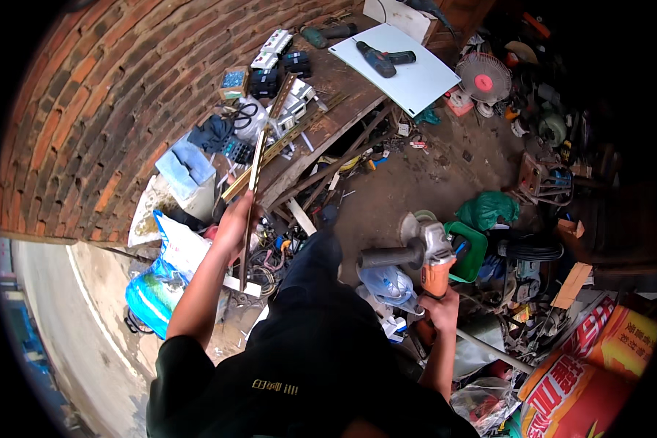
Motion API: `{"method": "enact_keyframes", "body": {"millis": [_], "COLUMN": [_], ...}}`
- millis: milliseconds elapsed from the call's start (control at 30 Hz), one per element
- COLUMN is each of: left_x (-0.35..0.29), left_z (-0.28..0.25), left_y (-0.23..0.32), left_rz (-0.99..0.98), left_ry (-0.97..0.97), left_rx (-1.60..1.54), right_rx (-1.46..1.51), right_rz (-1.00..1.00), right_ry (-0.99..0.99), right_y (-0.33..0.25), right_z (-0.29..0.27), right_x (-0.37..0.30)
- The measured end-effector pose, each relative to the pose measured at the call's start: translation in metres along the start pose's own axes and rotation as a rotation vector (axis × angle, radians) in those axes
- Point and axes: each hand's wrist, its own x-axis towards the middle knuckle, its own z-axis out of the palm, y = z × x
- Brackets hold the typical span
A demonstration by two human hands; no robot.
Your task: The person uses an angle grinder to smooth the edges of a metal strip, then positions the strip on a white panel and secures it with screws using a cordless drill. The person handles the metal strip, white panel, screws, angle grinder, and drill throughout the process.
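My left hand [233, 225] is closed round a long slotted metal rail [257, 164]. The rail stands nearly upright in the view, its far end reaching over the wooden bench [336, 135]. More brass-coloured rails [288, 144] lie on the bench edge beyond that hand. On the right, my right hand [442, 310] grips an angle grinder [436, 263] by its orange body. The grinder's metal head points away from me and its black side handle sticks out to the left. Its disc is partly hidden behind the head. Grinder and rail are well apart.
A cordless drill [382, 60] rests on a white panel [409, 87] across the bench. Circuit breakers [266, 82] and scissors [245, 117] sit near the brick wall [102, 95]. A green bin [469, 252], a fan [484, 78] and cluttered scrap stand at right.
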Motion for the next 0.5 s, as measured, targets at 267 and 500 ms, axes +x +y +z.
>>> {"method": "enact_keyframes", "body": {"millis": [267,500], "left_x": [0.170,0.342], "left_z": [0.139,0.222], "left_y": [0.114,0.129], "left_rz": [0.182,0.159], "left_ry": [-0.085,-0.022], "left_rx": [0.053,-0.059], "right_rx": [0.275,0.315], "right_rz": [0.082,0.221], "right_ry": [0.212,0.420], "right_y": [0.011,-0.004], "right_z": [-0.027,-0.052], "right_x": [0.024,0.122]}}
